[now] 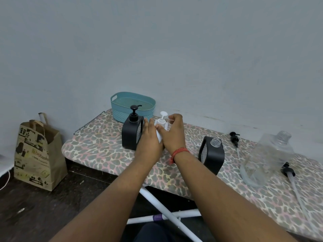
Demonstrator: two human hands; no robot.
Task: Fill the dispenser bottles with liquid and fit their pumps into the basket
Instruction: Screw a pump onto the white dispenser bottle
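Observation:
Both my hands meet around a white dispenser bottle (159, 135) with a white pump (162, 117) on top. My left hand (150, 137) holds its left side; my right hand (173, 131) grips it at the pump collar. Most of the bottle is hidden between the hands. A black dispenser bottle (130, 135) with its black pump fitted stands just to the left. A second black dispenser bottle (212, 154) stands to the right with an open neck. Two loose black pumps, one (234, 137) further back and one (287, 170) nearer, lie at the right. The teal basket (132, 106) sits at the back against the wall.
Everything rests on an ironing board with a leopard-print cover (97, 142). A large clear plastic jug (269, 154) with an open neck stands at the right. A brown paper bag (35, 154) stands on the dark floor at the left. The board's white legs (164, 210) cross below.

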